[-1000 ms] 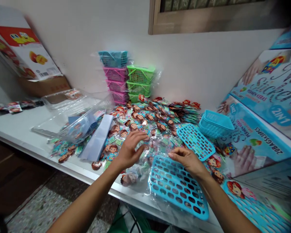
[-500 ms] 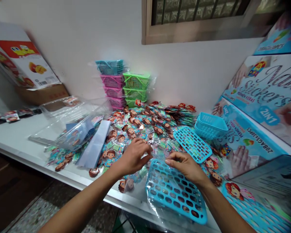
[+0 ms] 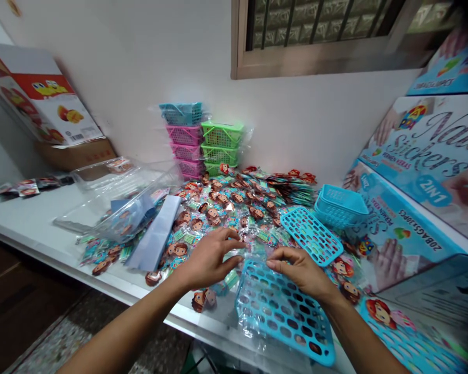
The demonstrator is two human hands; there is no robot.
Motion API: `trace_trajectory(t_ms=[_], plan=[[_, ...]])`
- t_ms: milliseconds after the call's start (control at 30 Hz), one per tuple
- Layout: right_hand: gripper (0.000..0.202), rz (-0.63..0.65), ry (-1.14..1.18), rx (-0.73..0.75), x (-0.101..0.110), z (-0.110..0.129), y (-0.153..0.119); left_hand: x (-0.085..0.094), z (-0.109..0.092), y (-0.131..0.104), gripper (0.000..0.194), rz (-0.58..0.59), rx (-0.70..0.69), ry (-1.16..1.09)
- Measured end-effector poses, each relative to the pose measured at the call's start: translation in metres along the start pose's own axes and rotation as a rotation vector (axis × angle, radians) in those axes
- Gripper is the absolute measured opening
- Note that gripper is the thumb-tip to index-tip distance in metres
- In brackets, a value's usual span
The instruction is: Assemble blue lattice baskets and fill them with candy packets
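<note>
In the head view a blue perforated plastic panel [image 3: 283, 311] lies at the table's front edge inside a clear plastic bag [image 3: 253, 330]. My right hand [image 3: 302, 270] pinches the upper edge of that bag between thumb and forefinger, over the panel's far side. Left of it, my left hand [image 3: 212, 257] hovers above the packets with thumb and fingers apart, holding nothing I can see. Small clear packets with cartoon figures [image 3: 218, 200] are heaped beyond both hands. A second blue perforated panel [image 3: 312, 236] rests on the heap.
Nested blue baskets [image 3: 339, 205] stand to the right, beside printed boxes [image 3: 421, 156]. Bagged pink baskets [image 3: 185, 153] and green baskets [image 3: 222, 143] are stacked against the wall. A clear plastic tray [image 3: 101, 213] and a folded bluish sheet [image 3: 154, 234] lie left. A carton [image 3: 50, 104] stands far left.
My left hand's thumb and fingers have spread further apart. My right hand keeps its pinch at the bag's edge. The whole view has shifted slightly.
</note>
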State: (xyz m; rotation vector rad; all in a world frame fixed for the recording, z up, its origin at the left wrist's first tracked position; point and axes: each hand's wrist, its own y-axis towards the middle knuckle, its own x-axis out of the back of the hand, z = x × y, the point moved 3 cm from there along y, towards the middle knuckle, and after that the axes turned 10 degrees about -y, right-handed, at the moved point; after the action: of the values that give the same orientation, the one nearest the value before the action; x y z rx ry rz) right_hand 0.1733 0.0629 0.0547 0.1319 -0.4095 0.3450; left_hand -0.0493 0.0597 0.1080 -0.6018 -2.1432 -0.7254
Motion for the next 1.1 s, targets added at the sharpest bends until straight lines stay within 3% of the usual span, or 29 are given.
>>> trace_trajectory(t_ms=[200, 367, 433, 467, 533, 567, 633, 733, 800, 900, 1100], plan=[[0.019, -0.005, -0.030, 0.030, 0.002, 0.000, 0.002, 0.010, -0.001, -0.004, 0.019, 0.067, 0.102, -0.041], [0.028, -0.019, -0.109, 0.040, 0.008, 0.006, 0.010, 0.010, 0.003, -0.008, 0.017, 0.067, 0.280, -0.324], [0.043, -0.147, -0.242, 0.070, 0.013, 0.019, 0.008, 0.010, 0.013, -0.011, 0.023, 0.022, 0.395, -0.463], [0.051, -0.272, -0.324, 0.086, 0.015, 0.028, 0.003, 0.012, 0.019, -0.012, 0.026, -0.025, 0.438, -0.511], [0.048, -0.519, -0.429, 0.096, 0.012, 0.050, -0.011, 0.017, 0.025, -0.013, 0.031, -0.162, 0.493, -0.566], [0.041, -0.555, -0.424, 0.092, 0.006, 0.061, -0.018, 0.021, 0.025, -0.012, 0.032, -0.233, 0.510, -0.586], [0.033, -0.414, -0.315, 0.080, -0.017, 0.078, -0.024, 0.026, 0.014, -0.010, 0.034, -0.328, 0.521, -0.651], [0.037, -0.131, -0.078, 0.070, -0.051, 0.089, -0.020, 0.023, -0.014, -0.003, 0.033, -0.331, 0.484, -0.835], [0.038, -0.103, 0.059, 0.060, -0.060, 0.086, -0.011, 0.015, -0.027, -0.002, 0.032, -0.313, 0.472, -1.000], [0.036, -0.068, 0.186, 0.054, -0.061, 0.075, 0.000, 0.004, -0.029, -0.004, 0.034, -0.296, 0.484, -1.144], [0.025, -0.006, 0.200, 0.046, -0.055, 0.063, -0.001, -0.005, -0.019, -0.011, 0.031, -0.245, 0.440, -1.088]])
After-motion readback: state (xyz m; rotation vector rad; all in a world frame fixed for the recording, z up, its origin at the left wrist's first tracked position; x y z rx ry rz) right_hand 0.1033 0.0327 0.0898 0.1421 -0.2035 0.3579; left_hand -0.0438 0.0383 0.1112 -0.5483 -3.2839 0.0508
